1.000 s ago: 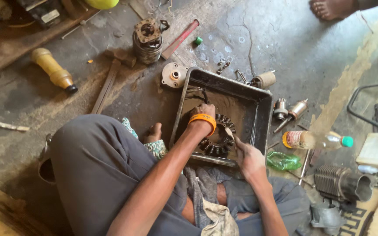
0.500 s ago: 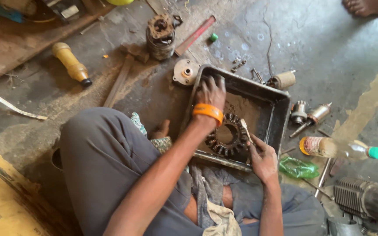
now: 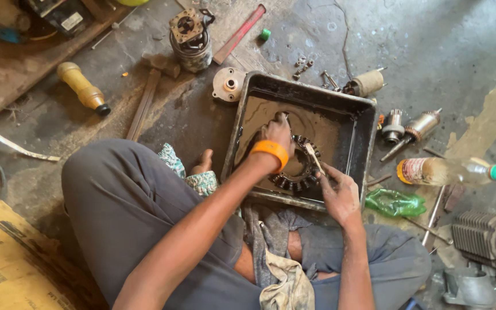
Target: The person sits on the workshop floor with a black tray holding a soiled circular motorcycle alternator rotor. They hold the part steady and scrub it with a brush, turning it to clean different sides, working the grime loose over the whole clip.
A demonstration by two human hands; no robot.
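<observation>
A yellow-handled tool [image 3: 82, 89] is lying on the concrete floor [image 3: 431, 51] at the far left, near a wooden-handled hammer [image 3: 147, 92]. Far of the hammer, a cylindrical motor part [image 3: 190, 39] is standing upright, with a red flat bar [image 3: 239, 34] and a small green cap [image 3: 265, 34] lying to its right. A round metal cover [image 3: 228, 84] is resting just beside it. On the right, a clear bottle with a green cap [image 3: 452, 171] is lying on its side, a crumpled green bag [image 3: 396, 202] near it. A finned grey casting [image 3: 486, 238] is sitting at the near right, and yellow cardboard [image 3: 7, 258] is lying at the near left.
</observation>
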